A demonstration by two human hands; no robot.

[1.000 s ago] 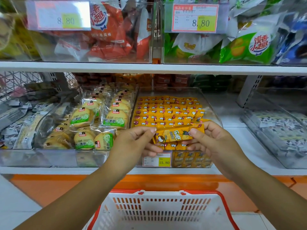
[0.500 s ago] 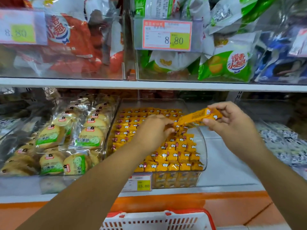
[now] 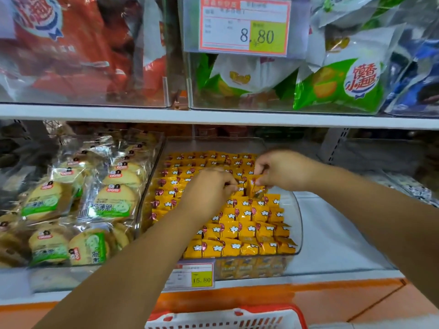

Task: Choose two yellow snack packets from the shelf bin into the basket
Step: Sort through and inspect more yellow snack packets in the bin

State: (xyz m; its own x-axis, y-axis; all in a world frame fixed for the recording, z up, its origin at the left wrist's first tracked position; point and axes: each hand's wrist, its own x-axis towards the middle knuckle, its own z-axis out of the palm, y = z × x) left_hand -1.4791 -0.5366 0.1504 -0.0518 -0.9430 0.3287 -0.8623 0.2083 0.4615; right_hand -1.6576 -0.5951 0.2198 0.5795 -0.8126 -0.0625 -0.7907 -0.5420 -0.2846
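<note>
Head view: both hands reach into the clear shelf bin [image 3: 298, 223], where rows of yellow snack packets [image 3: 237, 230] lie; the right hand [image 3: 282, 170] pinches one raised packet [image 3: 256, 189] btw. thumb and fingers, likely to lift it free of its neighbours, w/ the left hand [image 3: 209, 189] curled just beside it, prob. steadying the row. Whether the left fingertips grip anything cannot be told, since knuckles hide them; the basket [image 3: 225, 320] below is cut off by the frame edge, contents unseen.
</note>
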